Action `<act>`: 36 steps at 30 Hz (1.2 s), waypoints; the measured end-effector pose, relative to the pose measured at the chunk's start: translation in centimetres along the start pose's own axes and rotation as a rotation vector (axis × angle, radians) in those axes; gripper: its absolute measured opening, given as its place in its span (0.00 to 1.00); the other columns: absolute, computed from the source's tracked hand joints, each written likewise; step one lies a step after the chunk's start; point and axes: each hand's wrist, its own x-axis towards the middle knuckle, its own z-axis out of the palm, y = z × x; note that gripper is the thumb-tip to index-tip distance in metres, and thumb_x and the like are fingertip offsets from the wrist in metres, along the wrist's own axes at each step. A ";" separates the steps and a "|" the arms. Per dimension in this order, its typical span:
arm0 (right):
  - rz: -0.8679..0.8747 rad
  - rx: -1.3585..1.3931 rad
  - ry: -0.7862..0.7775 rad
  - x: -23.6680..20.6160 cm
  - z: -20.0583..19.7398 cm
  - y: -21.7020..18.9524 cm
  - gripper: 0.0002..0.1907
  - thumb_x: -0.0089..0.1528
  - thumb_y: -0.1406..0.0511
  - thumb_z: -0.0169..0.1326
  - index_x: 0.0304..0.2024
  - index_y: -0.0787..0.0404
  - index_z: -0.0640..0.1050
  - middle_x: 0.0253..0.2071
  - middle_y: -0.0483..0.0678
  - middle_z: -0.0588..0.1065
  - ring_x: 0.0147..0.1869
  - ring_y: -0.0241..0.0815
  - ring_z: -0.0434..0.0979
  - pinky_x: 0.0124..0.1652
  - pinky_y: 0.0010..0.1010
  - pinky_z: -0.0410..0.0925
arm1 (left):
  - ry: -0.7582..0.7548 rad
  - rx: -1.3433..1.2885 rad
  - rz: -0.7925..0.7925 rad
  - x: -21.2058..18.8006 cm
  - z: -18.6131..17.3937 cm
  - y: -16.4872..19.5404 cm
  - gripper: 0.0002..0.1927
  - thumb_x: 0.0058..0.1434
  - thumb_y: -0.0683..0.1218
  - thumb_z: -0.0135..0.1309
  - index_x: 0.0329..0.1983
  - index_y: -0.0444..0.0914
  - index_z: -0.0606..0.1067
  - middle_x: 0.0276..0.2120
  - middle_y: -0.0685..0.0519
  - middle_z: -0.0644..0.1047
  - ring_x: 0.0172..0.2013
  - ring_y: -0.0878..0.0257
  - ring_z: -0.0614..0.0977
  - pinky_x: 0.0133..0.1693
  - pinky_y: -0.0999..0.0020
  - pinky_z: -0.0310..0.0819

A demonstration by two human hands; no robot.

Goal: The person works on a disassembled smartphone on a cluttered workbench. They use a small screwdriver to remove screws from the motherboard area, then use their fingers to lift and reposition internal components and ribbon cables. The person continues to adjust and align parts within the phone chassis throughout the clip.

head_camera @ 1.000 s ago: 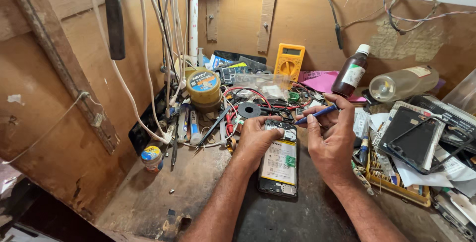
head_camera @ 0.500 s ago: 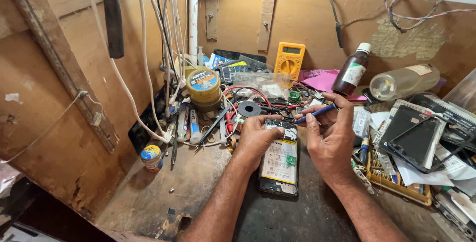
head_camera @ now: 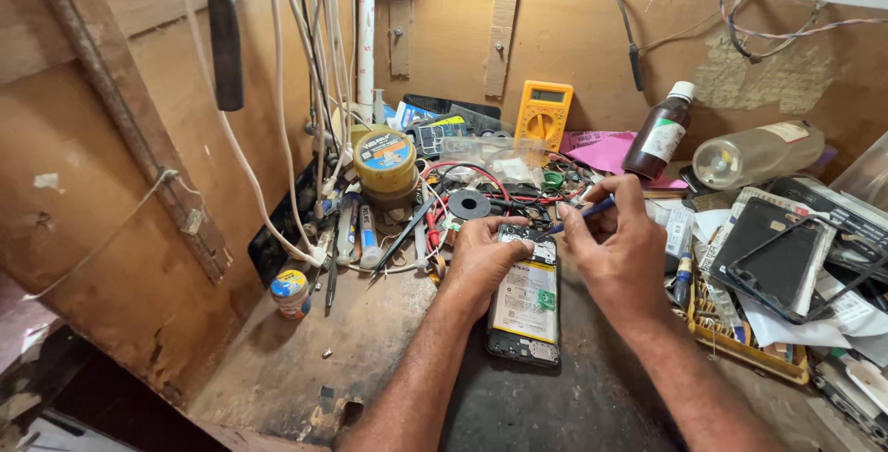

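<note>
Right hand (head_camera: 622, 250) pinches blue screwdriver (head_camera: 585, 213), tip at top edge of opened phone (head_camera: 525, 297). Left hand (head_camera: 483, 258) presses the phone's upper left side, fingers curled. Phone lies mid-worktop (head_camera: 370, 341), near front edge.

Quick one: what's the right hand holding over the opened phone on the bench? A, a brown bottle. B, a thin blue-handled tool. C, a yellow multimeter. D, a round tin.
B: the right hand grips a thin blue-handled tool with its tip at the top of the opened phone, while the left hand steadies the phone's upper left edge.
</note>
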 end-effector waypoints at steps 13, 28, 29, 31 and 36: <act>0.159 0.005 -0.290 3.1 -1.2 -0.5 0.15 0.62 0.70 0.59 0.43 0.64 0.65 0.34 0.52 0.77 0.29 0.37 0.80 0.24 0.30 0.73 | 0.007 0.029 -0.030 0.3 0.4 0.3 0.25 0.51 0.33 0.58 0.55 0.29 0.76 0.31 0.43 0.83 0.27 0.59 0.85 0.29 0.66 0.82; -0.256 -0.130 -0.169 4.0 -1.2 1.5 0.18 0.62 0.72 0.63 0.46 0.62 0.66 0.32 0.52 0.73 0.32 0.43 0.79 0.30 0.34 0.69 | 0.022 0.024 0.045 -0.4 2.3 2.1 0.22 0.48 0.33 0.59 0.49 0.28 0.78 0.33 0.45 0.83 0.29 0.58 0.85 0.32 0.65 0.81; -0.402 -0.249 -0.103 3.7 -1.3 1.5 0.20 0.62 0.72 0.66 0.46 0.63 0.66 0.33 0.53 0.74 0.34 0.47 0.80 0.33 0.36 0.68 | 0.045 0.020 0.028 -0.8 2.5 2.4 0.22 0.48 0.33 0.59 0.49 0.28 0.78 0.33 0.44 0.83 0.29 0.57 0.85 0.32 0.64 0.82; -0.415 -0.193 -0.105 3.6 -1.4 1.3 0.22 0.61 0.73 0.65 0.48 0.64 0.65 0.34 0.54 0.74 0.36 0.47 0.79 0.33 0.35 0.69 | -0.005 0.047 0.073 -0.8 2.6 2.6 0.21 0.48 0.32 0.59 0.48 0.26 0.79 0.34 0.43 0.83 0.29 0.57 0.85 0.32 0.64 0.82; -0.126 0.002 -0.292 3.1 -2.4 -0.2 0.18 0.64 0.74 0.60 0.48 0.63 0.64 0.33 0.52 0.74 0.33 0.41 0.81 0.29 0.31 0.73 | -0.038 0.033 0.046 -2.3 3.3 3.2 0.23 0.50 0.32 0.57 0.52 0.26 0.78 0.34 0.41 0.83 0.29 0.58 0.85 0.32 0.65 0.82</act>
